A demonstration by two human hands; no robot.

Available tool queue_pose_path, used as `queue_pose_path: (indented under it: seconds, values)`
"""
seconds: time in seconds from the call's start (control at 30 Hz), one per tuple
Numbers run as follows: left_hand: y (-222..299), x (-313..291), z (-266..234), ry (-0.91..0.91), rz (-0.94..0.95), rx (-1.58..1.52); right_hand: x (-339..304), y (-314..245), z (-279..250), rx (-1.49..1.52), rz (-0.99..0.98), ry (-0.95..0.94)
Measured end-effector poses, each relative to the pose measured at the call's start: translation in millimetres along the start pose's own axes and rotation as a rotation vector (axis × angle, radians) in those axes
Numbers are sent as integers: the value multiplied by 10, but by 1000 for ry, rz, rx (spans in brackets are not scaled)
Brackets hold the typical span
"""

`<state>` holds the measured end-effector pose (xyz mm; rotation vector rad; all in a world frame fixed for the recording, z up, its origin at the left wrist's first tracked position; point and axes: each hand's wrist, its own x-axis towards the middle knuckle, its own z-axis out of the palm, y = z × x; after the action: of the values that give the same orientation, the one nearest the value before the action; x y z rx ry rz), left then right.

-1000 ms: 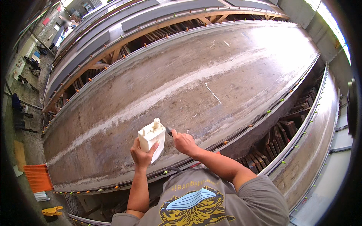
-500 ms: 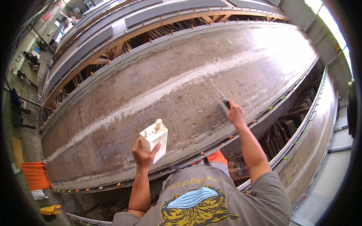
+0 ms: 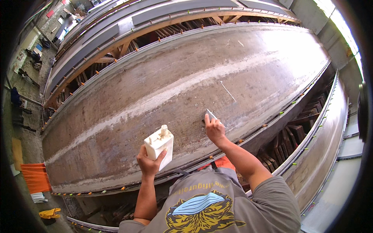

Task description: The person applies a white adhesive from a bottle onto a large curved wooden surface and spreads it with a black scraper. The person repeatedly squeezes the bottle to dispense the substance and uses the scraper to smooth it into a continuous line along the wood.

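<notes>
My left hand [image 3: 149, 163] grips white plastic square bottle [image 3: 159, 145] | right hand [image 3: 214, 130] fingers pinch flat metal scraper blade [image 3: 211, 115] on brown curved mould surface [image 3: 175, 89]

The slab [image 3: 175, 89] looks like rough, matt concrete, brown-grey with a paler chalky streak. The can [image 3: 158, 146] is smooth off-white plastic, faintly glossy. The scraper [image 3: 211, 115] blade is bare grey metal. Wood beams [image 3: 120, 48] beyond are raw and matt. The shirt [image 3: 217, 206] is soft grey cloth.

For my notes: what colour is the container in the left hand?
Off-white container, head view.
</notes>
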<state>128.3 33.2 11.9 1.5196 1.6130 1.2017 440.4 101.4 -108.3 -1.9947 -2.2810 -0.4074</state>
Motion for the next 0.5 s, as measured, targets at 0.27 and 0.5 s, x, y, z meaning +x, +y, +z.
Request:
queue_pose_path:
  seconds: [0.27, 0.5]
  values:
    - [29, 34, 279, -34, 0, 20, -201, -382, -258, 523, -14, -226]
    - [31, 45, 391, -54, 5, 125, 874, 1638, 25, 377, 403, -82]
